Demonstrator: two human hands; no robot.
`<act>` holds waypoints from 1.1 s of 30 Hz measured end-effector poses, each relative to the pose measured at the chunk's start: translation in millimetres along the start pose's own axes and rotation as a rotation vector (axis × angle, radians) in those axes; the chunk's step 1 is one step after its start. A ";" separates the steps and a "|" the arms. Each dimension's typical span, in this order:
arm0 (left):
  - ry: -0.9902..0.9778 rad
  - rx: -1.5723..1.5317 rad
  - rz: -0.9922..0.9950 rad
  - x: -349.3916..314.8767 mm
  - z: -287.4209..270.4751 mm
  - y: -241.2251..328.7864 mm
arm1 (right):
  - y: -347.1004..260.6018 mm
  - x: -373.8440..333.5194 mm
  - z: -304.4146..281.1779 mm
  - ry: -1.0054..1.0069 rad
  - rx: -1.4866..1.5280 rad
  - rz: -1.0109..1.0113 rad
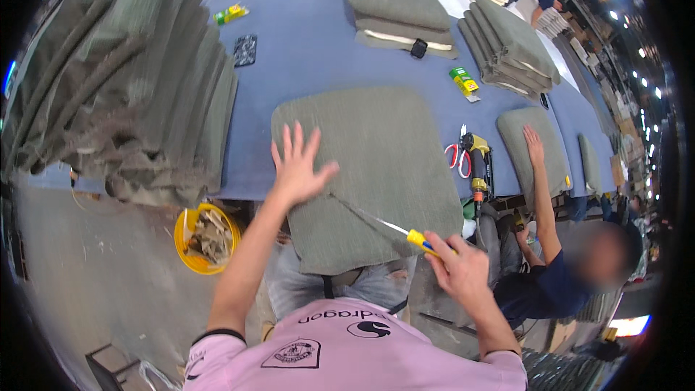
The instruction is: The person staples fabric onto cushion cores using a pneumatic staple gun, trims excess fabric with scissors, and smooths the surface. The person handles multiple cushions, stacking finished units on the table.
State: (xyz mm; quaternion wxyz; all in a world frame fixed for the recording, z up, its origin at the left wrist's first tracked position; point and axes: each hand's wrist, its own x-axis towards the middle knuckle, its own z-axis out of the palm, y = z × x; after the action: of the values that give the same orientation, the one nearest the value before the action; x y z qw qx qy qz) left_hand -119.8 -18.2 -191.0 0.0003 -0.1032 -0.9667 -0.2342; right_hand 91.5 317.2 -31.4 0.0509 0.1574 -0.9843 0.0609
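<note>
A square olive-grey fabric-covered cushion (369, 145) with rounded corners lies in front of me and overhangs the table's near edge. My left hand (298, 172) rests on its left side, fingers spread, holding nothing. My right hand (462, 269), just off the cushion's near right corner, is closed round the yellow and blue handle of a screwdriver (420, 239). The screwdriver's thin metal shaft points left across the cushion, toward my left hand. A dark line on the fabric runs on from the shaft; whether it is shaft, shadow or crease I cannot tell.
A tall pile of folded grey fabric (145, 94) fills the table's left. Right of the cushion lie red-handled scissors (457, 156) and a yellow-black air stapler (478, 159). A co-worker's hand (534, 145) touches another cushion (515, 130). A yellow bucket of scraps (182, 250) stands below.
</note>
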 end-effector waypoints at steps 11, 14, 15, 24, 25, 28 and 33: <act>-0.149 -0.080 0.007 -55.8 -9.8 12.0 | -58.8 -79.9 131.7 0.061 0.934 0.602; -0.178 -0.059 -0.049 -55.0 -15.9 21.9 | -49.9 -85.9 143.6 -0.007 1.143 0.697; -0.192 -0.070 -0.071 -53.7 -16.9 23.6 | -44.5 -86.8 148.0 -0.038 1.216 0.724; -0.164 -0.079 -0.082 -52.2 -7.7 24.3 | -32.6 -87.1 138.1 -0.403 1.933 0.988; -0.165 -0.068 -0.092 -53.2 -7.8 24.6 | -29.5 -86.7 133.9 -0.455 2.062 1.014; -0.163 -0.051 -0.106 -53.3 -8.2 28.8 | -19.1 -91.1 144.6 -0.618 2.108 0.925; -0.166 -0.033 -0.111 -53.3 -7.8 26.8 | -59.7 -84.3 107.4 -0.136 0.818 0.556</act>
State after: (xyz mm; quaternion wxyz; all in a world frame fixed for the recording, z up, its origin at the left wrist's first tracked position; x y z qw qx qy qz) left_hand -62.7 -9.2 -174.6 -0.0943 -0.0684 -0.9637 -0.2403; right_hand 181.4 271.9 -141.3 -0.0977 -0.1002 -0.8856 0.4428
